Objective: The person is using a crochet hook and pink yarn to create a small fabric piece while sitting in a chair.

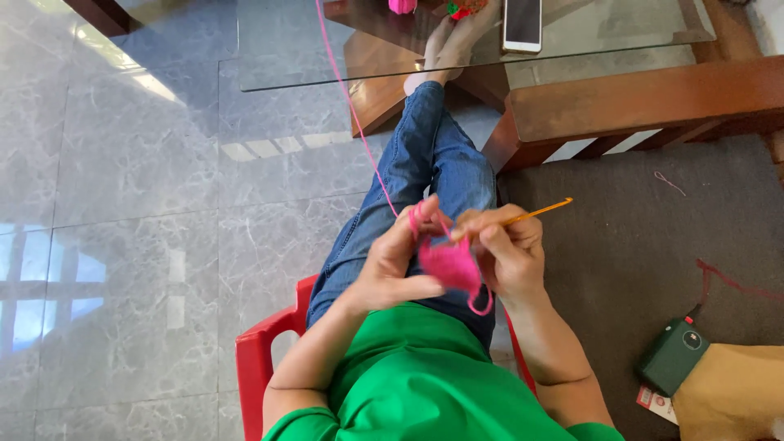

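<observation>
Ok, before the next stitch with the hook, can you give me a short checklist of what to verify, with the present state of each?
1. Right hand holds the thin orange crochet hook: ok, the grip is closed on its shaft.
2. Left hand supports the small pink crocheted piece: ok, the thumb lies against it.
3. Pink yarn strand runs free up to the glass table top: ok, it looks straight, with no snag visible.
4. Yarn wrapped over the left fingers: ok, loops show at the fingertips.
5. Hook tip inside a loop: cannot tell, the fingers hide it.
</observation>
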